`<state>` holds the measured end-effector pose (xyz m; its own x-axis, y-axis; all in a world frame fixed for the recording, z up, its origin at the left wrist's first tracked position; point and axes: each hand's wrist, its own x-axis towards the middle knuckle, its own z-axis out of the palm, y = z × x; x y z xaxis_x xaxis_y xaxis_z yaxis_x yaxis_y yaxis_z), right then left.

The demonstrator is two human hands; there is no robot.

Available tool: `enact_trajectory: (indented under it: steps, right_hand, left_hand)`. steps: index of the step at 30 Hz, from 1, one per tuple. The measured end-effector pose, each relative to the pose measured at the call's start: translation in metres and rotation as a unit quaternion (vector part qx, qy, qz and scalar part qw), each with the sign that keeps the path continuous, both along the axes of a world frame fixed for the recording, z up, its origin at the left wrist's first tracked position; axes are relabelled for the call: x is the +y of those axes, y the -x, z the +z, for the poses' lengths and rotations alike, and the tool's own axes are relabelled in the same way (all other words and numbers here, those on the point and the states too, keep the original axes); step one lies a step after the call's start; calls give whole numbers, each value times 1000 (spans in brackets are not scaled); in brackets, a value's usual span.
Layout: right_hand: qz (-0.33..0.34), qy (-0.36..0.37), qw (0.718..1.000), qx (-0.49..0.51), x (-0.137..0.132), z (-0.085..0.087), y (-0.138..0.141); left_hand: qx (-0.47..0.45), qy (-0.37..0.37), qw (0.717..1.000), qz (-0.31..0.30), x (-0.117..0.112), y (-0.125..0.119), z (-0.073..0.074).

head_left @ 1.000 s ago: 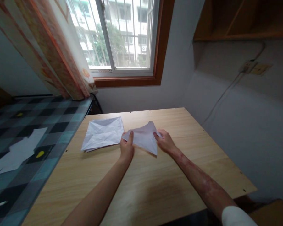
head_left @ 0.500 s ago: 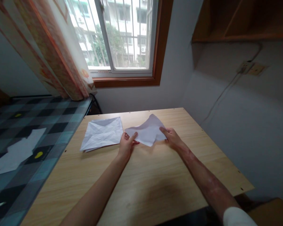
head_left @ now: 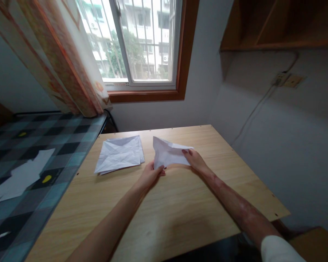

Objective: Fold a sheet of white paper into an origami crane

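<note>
A white sheet of paper (head_left: 171,153) is held between my two hands above the wooden table (head_left: 158,203). My left hand (head_left: 153,171) pinches its lower left corner, thumb on top. On the right edge, my right hand (head_left: 192,158) grips the sheet with the thumb over it. The sheet bends, its far left corner raised. Just left of my left hand lies a small stack of creased white paper sheets (head_left: 118,154), their edges not quite lined up.
Left of the table is a bed with a checked cover (head_left: 79,133), and loose white papers (head_left: 24,178) lie on it. A window (head_left: 150,43) and curtain (head_left: 57,58) are beyond. A wooden shelf (head_left: 278,45) and a socket with a cable (head_left: 281,79) are on the right wall.
The sheet has been turned in my hands, its raised corner now at the far left. My left hand has moved slightly right and nearer, away from the stack.
</note>
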<state>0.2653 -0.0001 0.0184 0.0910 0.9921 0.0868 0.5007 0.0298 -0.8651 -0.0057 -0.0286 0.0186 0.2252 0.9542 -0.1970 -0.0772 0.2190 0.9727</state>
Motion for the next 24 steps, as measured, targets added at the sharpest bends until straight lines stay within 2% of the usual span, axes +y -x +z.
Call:
enact_trajectory:
  steps: [6, 10, 13, 16, 18, 20, 24]
  right_hand:
    - [-45, -36, 994, 95, 20, 0, 10]
    - [-45, -43, 991, 122, 37, -4, 25]
    - [-36, -44, 989, 136, 49, -5, 42]
    - [1, -45, 988, 147, 56, -1, 64]
    - [43, -45, 987, 148, 59, 3, 81]
    - [76, -46, 987, 136, 62, 8, 99]
    - [89, -54, 991, 87, 74, 18, 138]
  left_hand:
    - [97, -66, 992, -36, -22, 18, 13]
    - [149, -108, 983, -12, -30, 29, 17]
    - [125, -105, 987, -8, -33, 42, 18]
    - [47, -65, 997, -3, -29, 57, 18]
    - [34, -42, 997, 58, -20, 69, 20]
    - [97, -42, 981, 166, -7, 81, 23]
    - [160, -61, 949, 265, 25, 108, 32]
